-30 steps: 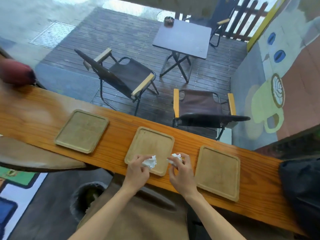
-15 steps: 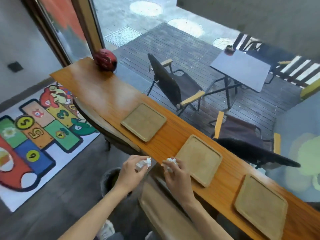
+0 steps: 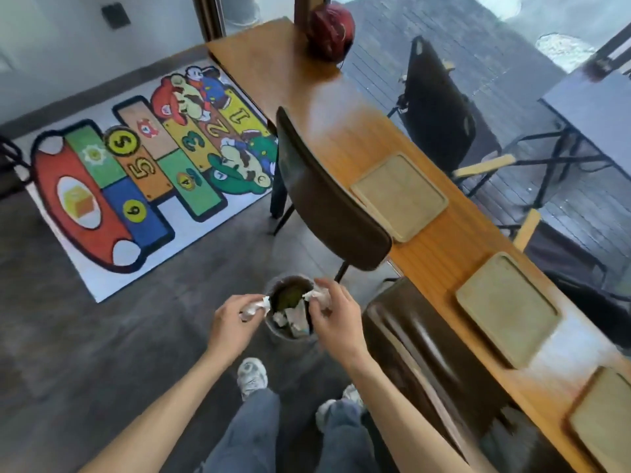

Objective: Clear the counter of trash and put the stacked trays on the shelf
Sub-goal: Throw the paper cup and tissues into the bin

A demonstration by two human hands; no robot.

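Head view is showing both hands hanging over a small round trash bin (image 3: 290,312) standing on the dark floor. Left hand (image 3: 235,322) is pinching a crumpled white tissue (image 3: 254,307) at the bin's left rim, fingers curled tight around it. Right hand (image 3: 336,319) is gripping a second crumpled tissue (image 3: 317,297) at the bin's right rim, fingers bent closed over the paper. Inside the bin, scraps of paper are already lying. Just right of the bin, a dark chair back (image 3: 420,339) is standing, and another chair (image 3: 327,196) is standing beyond the bin. Further right of the bin, the long wooden surface (image 3: 341,107) is carrying three flat trays lying apart in a row: the nearest (image 3: 601,425), the middle one (image 3: 508,308) and the farthest (image 3: 399,194). Past them, a red ball (image 3: 329,29) is resting on the surface.
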